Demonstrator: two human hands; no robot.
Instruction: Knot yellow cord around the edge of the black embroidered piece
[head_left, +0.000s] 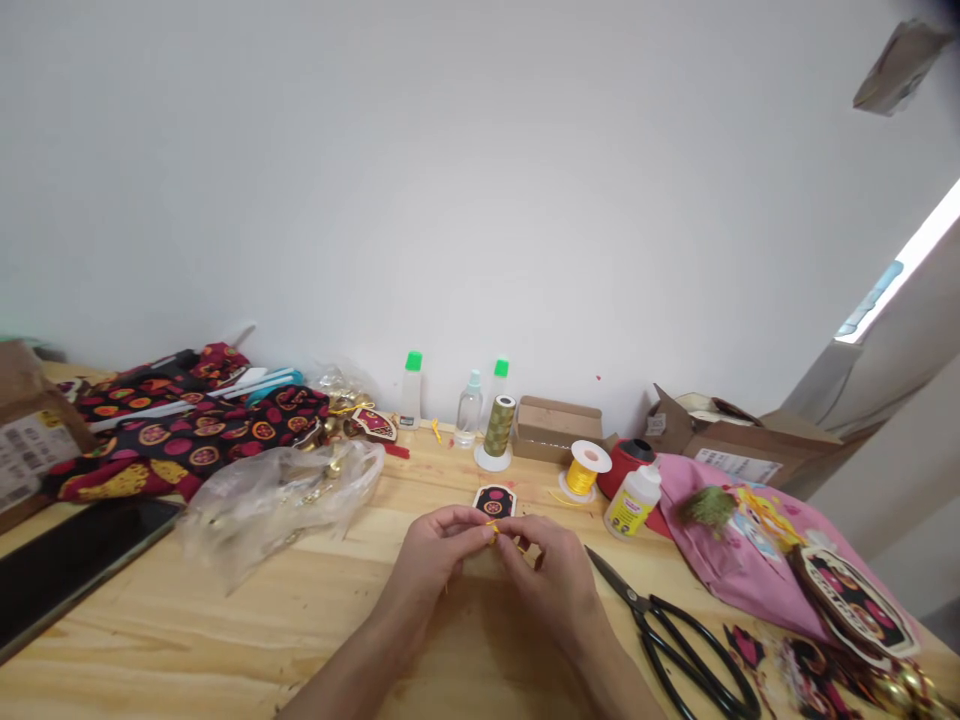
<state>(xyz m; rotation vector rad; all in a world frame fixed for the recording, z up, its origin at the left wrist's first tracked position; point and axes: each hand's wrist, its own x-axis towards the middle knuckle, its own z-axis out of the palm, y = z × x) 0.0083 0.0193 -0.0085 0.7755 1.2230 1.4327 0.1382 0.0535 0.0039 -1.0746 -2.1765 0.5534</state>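
My left hand (442, 550) and my right hand (551, 560) meet at the middle of the wooden table. Both pinch a thin yellow cord (493, 526) between thumb and fingers. Just beyond the fingertips is a dark fabric tag (495, 500) with a pale border and a round fruit print; whether the cord joins it is hidden by my fingers. To the right of my right hand lie black-handled scissors (637, 603), blades pointing away and left. Behind them stands a white glue bottle (634, 502) with a yellow label. A spool of yellow cord (581, 472) stands further back.
At the left are a phone (75, 560), a clear plastic bag (285, 500) and patterned fabric (195, 435). Along the wall stand a green thread cone (499, 428), small bottles (469, 410) and a cardboard box (559, 430). Pink cloth (712, 570) and fabric scraps (802, 670) lie right.
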